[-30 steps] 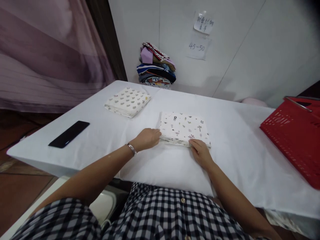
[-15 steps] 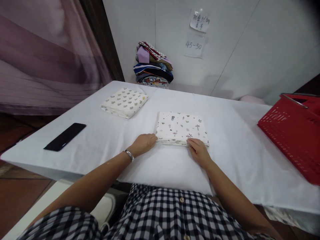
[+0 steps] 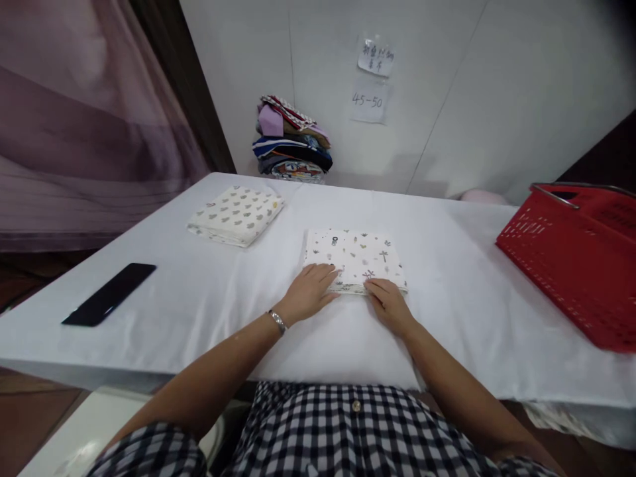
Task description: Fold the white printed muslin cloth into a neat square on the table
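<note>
A folded white cloth (image 3: 355,255) printed with small plants and animals lies flat on the table in front of me. My left hand (image 3: 311,289) rests on its near left corner, fingers stretched out over the top and thumb apart at the front edge. Over the near edge, right of the middle, my right hand (image 3: 390,305) lies with its fingers extended on the fabric and the thumb low against the fold. Farther back on the left sits another folded white cloth (image 3: 238,215) with grey-green motifs, apart from both hands.
The table has a white cover (image 3: 447,291). A black phone-like slab (image 3: 112,293) lies at the left, and a red plastic basket (image 3: 571,265) stands at the right. Behind the far edge rises a stack of folded fabrics (image 3: 293,142), with paper signs (image 3: 370,101) on the wall.
My left hand has moved right, from beside the cloth's left edge onto its near left corner. My right hand stays at the front edge. The view has shifted slightly.
</note>
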{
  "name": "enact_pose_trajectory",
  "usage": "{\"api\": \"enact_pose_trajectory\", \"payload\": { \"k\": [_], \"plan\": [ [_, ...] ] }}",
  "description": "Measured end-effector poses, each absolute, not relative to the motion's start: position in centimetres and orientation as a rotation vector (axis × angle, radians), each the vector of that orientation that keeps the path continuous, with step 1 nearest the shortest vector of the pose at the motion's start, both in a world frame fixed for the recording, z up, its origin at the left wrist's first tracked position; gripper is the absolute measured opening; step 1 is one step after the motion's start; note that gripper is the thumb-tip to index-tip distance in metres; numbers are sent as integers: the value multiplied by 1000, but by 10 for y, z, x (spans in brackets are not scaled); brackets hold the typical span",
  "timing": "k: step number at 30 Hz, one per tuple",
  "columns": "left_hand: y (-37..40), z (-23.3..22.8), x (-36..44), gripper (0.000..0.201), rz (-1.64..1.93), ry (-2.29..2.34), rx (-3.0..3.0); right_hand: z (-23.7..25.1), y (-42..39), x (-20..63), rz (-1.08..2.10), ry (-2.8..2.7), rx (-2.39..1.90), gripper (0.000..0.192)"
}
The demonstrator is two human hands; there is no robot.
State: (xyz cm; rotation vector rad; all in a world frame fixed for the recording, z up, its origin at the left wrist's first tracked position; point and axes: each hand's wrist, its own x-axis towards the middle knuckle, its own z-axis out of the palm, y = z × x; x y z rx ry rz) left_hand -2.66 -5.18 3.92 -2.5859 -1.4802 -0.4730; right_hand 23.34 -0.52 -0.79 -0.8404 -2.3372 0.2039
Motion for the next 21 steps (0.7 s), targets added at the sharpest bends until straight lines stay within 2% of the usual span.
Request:
{"api": "enact_pose_trajectory", "payload": {
  "k": [5,10,14,18,21],
  "plan": [
    [-48,10,-27,50,-361,-1482,-2616,-4,-6,245,179,-2355,-891,37],
    [-48,-1,-35,48,-405,-1432,-2605,-5,-8,282,195,-2239,-1090,34],
    [-47,-2,-34,49,-434,-1432,-2590,-14,-11,310,451,-1892,-1278,28],
    [-46,-2,-33,48,-453,-1438,-2581,-15,-13,319,757,-1468,-1439,34],
    [-45,-2,-34,46,-473,-1450,-2582,-6,-12,316,850,-1350,-1518,37]
  ]
}}
